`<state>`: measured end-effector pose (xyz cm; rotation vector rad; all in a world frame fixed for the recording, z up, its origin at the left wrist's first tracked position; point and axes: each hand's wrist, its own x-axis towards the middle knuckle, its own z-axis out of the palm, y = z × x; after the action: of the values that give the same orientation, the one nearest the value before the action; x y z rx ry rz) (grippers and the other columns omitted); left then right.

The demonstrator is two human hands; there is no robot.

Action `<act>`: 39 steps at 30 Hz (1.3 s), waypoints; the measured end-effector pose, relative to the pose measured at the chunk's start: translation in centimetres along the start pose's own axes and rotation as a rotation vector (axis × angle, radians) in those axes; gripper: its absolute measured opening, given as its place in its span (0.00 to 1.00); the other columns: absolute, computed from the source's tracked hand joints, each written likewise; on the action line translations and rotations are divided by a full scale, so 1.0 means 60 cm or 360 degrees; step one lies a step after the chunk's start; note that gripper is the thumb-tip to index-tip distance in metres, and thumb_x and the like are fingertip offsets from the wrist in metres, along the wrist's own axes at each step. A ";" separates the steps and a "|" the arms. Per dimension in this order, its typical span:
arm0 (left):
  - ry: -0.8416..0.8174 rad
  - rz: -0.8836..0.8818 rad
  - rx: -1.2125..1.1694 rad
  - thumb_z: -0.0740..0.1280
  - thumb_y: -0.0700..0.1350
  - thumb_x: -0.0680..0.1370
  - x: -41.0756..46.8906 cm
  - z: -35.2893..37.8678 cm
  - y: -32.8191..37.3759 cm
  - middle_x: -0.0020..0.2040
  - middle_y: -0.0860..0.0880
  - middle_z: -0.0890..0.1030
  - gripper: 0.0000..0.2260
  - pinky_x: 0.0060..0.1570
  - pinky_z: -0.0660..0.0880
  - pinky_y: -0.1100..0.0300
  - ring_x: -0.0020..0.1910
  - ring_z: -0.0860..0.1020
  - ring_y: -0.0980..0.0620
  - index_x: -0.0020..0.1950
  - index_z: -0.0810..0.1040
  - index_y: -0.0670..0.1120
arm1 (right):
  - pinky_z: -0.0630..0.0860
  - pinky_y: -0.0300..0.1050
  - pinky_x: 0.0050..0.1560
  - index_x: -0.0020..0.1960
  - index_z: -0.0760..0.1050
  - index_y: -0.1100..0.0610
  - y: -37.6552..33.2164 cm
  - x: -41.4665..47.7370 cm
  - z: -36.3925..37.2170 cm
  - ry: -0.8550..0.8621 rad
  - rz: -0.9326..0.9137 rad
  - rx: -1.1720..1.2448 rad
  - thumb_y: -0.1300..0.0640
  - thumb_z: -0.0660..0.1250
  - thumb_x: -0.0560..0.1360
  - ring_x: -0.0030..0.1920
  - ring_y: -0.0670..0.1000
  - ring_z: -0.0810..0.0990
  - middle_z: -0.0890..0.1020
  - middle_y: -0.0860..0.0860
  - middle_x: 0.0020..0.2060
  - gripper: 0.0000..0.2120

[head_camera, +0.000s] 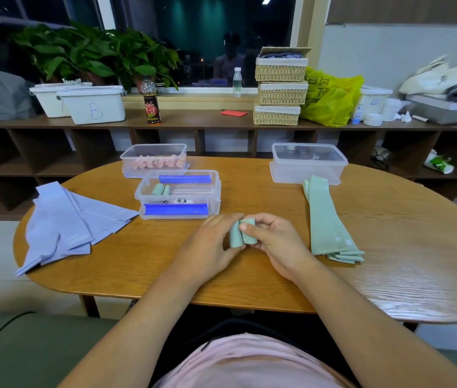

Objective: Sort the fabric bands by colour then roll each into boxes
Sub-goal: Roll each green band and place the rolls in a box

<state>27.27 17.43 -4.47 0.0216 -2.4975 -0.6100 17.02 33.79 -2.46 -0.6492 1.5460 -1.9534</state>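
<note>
Right now the left hand (210, 242) and the right hand (277, 242) are gripping a rolled green band (234, 238), the right thumb pressing on its top, the left fingers curling round its left side. It is sitting just in front of the blue-clasped box (178, 196).

Forearms forward, left hand (209, 243) and right hand (276, 242) together, fingers (228, 219) curled round green roll (235, 237).

Clear boxes (178, 194): three on tabletop
Green rolls (160, 189): two boxed, one held
Pink rolls (155, 163): about six in one box, hard to separate
Lilac bands (62, 225): one pile, count unclear
Green bands (325, 219): one pile, count unclear
Baskets (281, 93): three, stacked
Bottles (237, 82): two
</note>
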 end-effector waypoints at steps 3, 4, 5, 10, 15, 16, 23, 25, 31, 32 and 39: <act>-0.0008 -0.0007 0.0079 0.76 0.49 0.78 0.001 0.000 -0.001 0.68 0.57 0.78 0.29 0.66 0.76 0.53 0.68 0.74 0.55 0.78 0.72 0.53 | 0.83 0.45 0.53 0.58 0.84 0.61 0.006 0.000 0.006 0.0035 -0.0063 -0.0205 0.65 0.80 0.73 0.51 0.53 0.87 0.88 0.58 0.51 0.15; -0.0009 -0.0008 0.0099 0.76 0.48 0.77 0.001 0.000 0.000 0.68 0.56 0.77 0.29 0.66 0.76 0.53 0.68 0.73 0.55 0.78 0.72 0.53 | 0.83 0.45 0.54 0.58 0.84 0.61 0.008 0.001 0.008 0.0052 -0.0080 -0.0263 0.66 0.81 0.71 0.51 0.52 0.87 0.88 0.58 0.51 0.16; -0.0008 -0.0003 0.0108 0.75 0.48 0.77 0.001 0.000 0.001 0.68 0.57 0.77 0.30 0.66 0.75 0.54 0.69 0.73 0.55 0.78 0.71 0.53 | 0.83 0.46 0.55 0.58 0.83 0.61 0.010 0.001 0.009 0.0068 -0.0088 -0.0290 0.67 0.81 0.71 0.51 0.52 0.87 0.88 0.57 0.51 0.17; 0.0076 -0.0042 -0.0073 0.77 0.51 0.78 -0.003 -0.002 0.001 0.70 0.57 0.76 0.29 0.67 0.72 0.62 0.70 0.73 0.59 0.77 0.71 0.54 | 0.80 0.51 0.60 0.61 0.84 0.59 -0.001 -0.002 -0.001 0.0033 0.0007 -0.0096 0.63 0.79 0.74 0.53 0.54 0.86 0.88 0.58 0.54 0.16; 0.0127 -0.0004 -0.0086 0.77 0.55 0.78 -0.002 -0.009 0.002 0.65 0.59 0.77 0.24 0.64 0.70 0.66 0.65 0.74 0.60 0.71 0.75 0.54 | 0.79 0.50 0.60 0.65 0.82 0.60 -0.010 -0.006 -0.003 -0.0031 0.0073 0.0011 0.63 0.76 0.77 0.54 0.53 0.85 0.87 0.60 0.56 0.17; 0.0127 0.0008 -0.0078 0.76 0.55 0.78 -0.002 -0.010 0.003 0.65 0.59 0.77 0.24 0.64 0.70 0.66 0.65 0.73 0.60 0.71 0.75 0.54 | 0.79 0.50 0.60 0.65 0.82 0.60 -0.010 -0.007 -0.001 -0.0024 0.0069 -0.0005 0.63 0.76 0.77 0.54 0.54 0.85 0.87 0.59 0.56 0.17; 0.0142 0.0112 0.0092 0.75 0.48 0.79 -0.002 -0.020 -0.003 0.71 0.55 0.76 0.27 0.70 0.70 0.61 0.70 0.72 0.56 0.77 0.71 0.51 | 0.78 0.60 0.70 0.63 0.83 0.57 -0.017 -0.007 0.016 0.0091 0.0037 -0.0147 0.62 0.80 0.74 0.62 0.60 0.85 0.88 0.56 0.56 0.19; 0.0237 0.0089 0.0120 0.75 0.46 0.79 -0.001 -0.034 -0.010 0.72 0.53 0.76 0.29 0.72 0.68 0.61 0.72 0.72 0.55 0.79 0.70 0.49 | 0.78 0.57 0.69 0.64 0.83 0.57 -0.039 -0.005 0.023 0.0081 0.0035 -0.0121 0.62 0.79 0.74 0.62 0.59 0.85 0.88 0.56 0.56 0.19; 0.0442 -0.0105 0.0358 0.72 0.46 0.80 -0.011 -0.105 -0.082 0.69 0.51 0.78 0.21 0.71 0.71 0.54 0.70 0.73 0.52 0.72 0.75 0.49 | 0.81 0.51 0.65 0.65 0.82 0.57 -0.101 0.010 0.058 0.0012 0.0024 -0.0162 0.63 0.77 0.76 0.59 0.54 0.86 0.88 0.55 0.56 0.18; 0.0459 -0.0141 0.0404 0.71 0.45 0.80 -0.014 -0.116 -0.097 0.69 0.51 0.78 0.20 0.71 0.71 0.52 0.71 0.73 0.52 0.72 0.75 0.49 | 0.81 0.51 0.64 0.64 0.83 0.57 -0.105 0.017 0.067 -0.0001 0.0019 -0.0173 0.63 0.77 0.76 0.58 0.53 0.86 0.88 0.55 0.56 0.17; 0.0439 -0.0634 0.0601 0.72 0.43 0.76 -0.021 -0.157 -0.160 0.76 0.47 0.71 0.31 0.75 0.69 0.44 0.76 0.67 0.45 0.78 0.68 0.52 | 0.84 0.44 0.53 0.60 0.83 0.57 -0.138 0.135 0.152 -0.0001 0.0050 -0.0379 0.64 0.78 0.75 0.54 0.52 0.88 0.88 0.55 0.54 0.14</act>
<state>32.23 5.05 -2.29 0.7096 -2.3095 -0.2533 16.24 23.29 7.87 -0.7173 1.7942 -1.7608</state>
